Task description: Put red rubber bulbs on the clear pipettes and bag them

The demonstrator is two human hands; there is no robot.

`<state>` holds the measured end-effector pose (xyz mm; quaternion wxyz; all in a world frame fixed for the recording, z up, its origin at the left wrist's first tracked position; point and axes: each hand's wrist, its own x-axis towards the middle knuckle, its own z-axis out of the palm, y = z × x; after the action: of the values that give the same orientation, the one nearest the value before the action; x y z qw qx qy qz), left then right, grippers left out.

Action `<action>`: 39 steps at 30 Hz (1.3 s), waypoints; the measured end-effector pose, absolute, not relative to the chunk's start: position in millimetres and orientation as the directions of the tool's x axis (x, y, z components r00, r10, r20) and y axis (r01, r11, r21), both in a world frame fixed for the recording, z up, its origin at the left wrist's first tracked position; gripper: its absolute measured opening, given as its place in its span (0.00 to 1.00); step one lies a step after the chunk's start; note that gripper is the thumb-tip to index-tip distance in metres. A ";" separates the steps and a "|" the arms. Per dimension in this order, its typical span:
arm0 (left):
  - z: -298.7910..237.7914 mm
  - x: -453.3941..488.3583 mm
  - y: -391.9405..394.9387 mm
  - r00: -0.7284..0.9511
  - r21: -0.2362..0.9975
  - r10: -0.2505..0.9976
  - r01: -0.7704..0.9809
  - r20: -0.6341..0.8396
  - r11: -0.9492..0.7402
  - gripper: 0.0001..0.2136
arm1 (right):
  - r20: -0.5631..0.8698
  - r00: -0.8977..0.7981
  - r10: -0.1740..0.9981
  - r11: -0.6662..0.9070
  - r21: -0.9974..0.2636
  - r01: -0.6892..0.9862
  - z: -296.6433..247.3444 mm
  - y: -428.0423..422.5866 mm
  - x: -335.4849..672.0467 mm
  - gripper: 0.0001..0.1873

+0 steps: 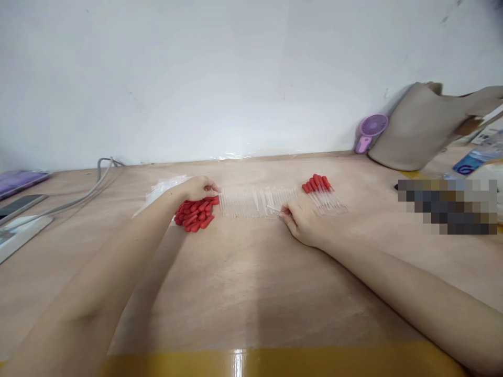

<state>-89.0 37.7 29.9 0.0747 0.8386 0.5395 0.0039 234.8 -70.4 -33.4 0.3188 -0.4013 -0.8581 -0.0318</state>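
Note:
My left hand [201, 187] reaches over the back edge of a pile of red rubber dropper bulbs [195, 215]. Its fingers are curled together, and whatever they hold, if anything, is hidden. My right hand [299, 221] pinches a thin clear glass dropper tube [273, 209], which points left from the fingertips. Between the two hands lies a row of clear glass tubes [243, 203], side by side on the table. Beyond my right hand, several droppers with red bulbs [317, 183] fitted on their tubes lie together.
Clear plastic bags [163, 189] lie behind my left forearm. A phone [21, 205], a grey cable [84, 196] and a purple packet [21, 180] are at the left. Near the wall at right stand a purple handheld fan [371, 128], a beige bag [416, 125] and a bottle [473, 157].

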 end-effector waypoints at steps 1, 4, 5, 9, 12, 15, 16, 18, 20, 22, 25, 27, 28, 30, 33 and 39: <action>28.4 -89.4 38.8 0.414 0.138 0.908 0.905 -0.071 -0.402 0.16 | 0.578 -0.474 0.664 0.682 -0.208 0.701 -33.4 -70.6 234.6 0.05; 25.4 -90.7 41.3 0.405 0.180 0.912 0.904 -0.067 -0.388 0.15 | 0.588 -0.463 0.663 0.689 -0.236 0.685 -36.3 -69.2 234.6 0.04; 24.8 -91.2 42.1 0.404 0.204 0.913 0.900 -0.064 -0.384 0.15 | 0.592 -0.460 0.662 0.691 -0.244 0.681 -38.0 -68.4 234.7 0.04; 24.1 -93.5 43.4 0.388 0.283 0.921 0.888 -0.037 -0.363 0.14 | 0.621 -0.459 0.636 0.712 -0.243 0.659 -44.4 -65.1 235.2 0.06; 26.4 -95.8 41.4 0.373 0.304 0.928 0.884 -0.003 -0.354 0.13 | 0.631 -0.479 0.610 0.734 -0.223 0.641 -45.8 -64.2 235.4 0.10; 29.9 -96.5 35.0 0.334 0.332 0.934 0.873 0.126 -0.357 0.11 | 0.615 -0.491 0.617 0.734 -0.224 0.641 -45.2 -64.5 235.4 0.13; 30.7 -95.2 30.8 0.312 0.361 0.928 0.857 0.202 -0.367 0.11 | 0.607 -0.494 0.622 0.731 -0.226 0.643 -45.0 -64.7 235.5 0.14; 30.5 -88.5 17.9 0.260 0.448 0.898 0.795 0.356 -0.408 0.13 | 0.601 -0.498 0.625 0.731 -0.227 0.643 -45.2 -64.8 235.8 0.14; 27.2 -75.8 -1.6 0.223 0.555 0.873 0.697 0.435 -0.455 0.17 | 0.611 -0.500 0.615 0.740 -0.226 0.634 -45.9 -64.6 235.9 0.14; 20.3 -58.1 -25.7 0.269 0.641 0.875 0.600 0.402 -0.479 0.17 | 0.631 -0.499 0.593 0.756 -0.224 0.615 -46.7 -64.5 235.7 0.14; 5.1 -28.9 -60.5 0.312 0.812 0.898 0.403 0.311 -0.421 0.16 | 0.644 -0.507 0.573 0.774 -0.220 0.594 -46.7 -65.7 234.3 0.13; -5.9 -12.9 -76.5 0.295 0.893 0.926 0.311 0.235 -0.326 0.15 | 0.630 -0.516 0.580 0.767 -0.210 0.606 -45.2 -67.9 232.5 0.13; -10.9 -7.0 -81.5 0.278 0.917 0.937 0.278 0.210 -0.288 0.14 | 0.619 -0.524 0.585 0.762 -0.199 0.616 -43.9 -69.5 231.5 0.13; -19.2 0.2 -85.9 0.249 0.943 0.954 0.242 0.169 -0.230 0.13 | 0.598 -0.542 0.590 0.754 -0.167 0.636 -40.6 -73.1 229.2 0.13; -26.3 1.8 -84.7 0.241 0.954 0.958 0.215 0.157 -0.210 0.13 | 0.585 -0.565 0.582 0.753 -0.124 0.646 -35.1 -79.2 226.0 0.12; -28.8 -1.3 -84.1 0.290 0.941 0.937 0.215 0.193 -0.260 0.12 | 0.570 -0.566 0.596 0.746 -0.132 0.653 -33.1 -85.7 221.7 0.13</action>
<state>-1.3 -84.1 -28.8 0.4338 0.6760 0.4262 0.4162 221.7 -85.7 -33.1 0.3037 -0.3532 -0.8837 -0.0467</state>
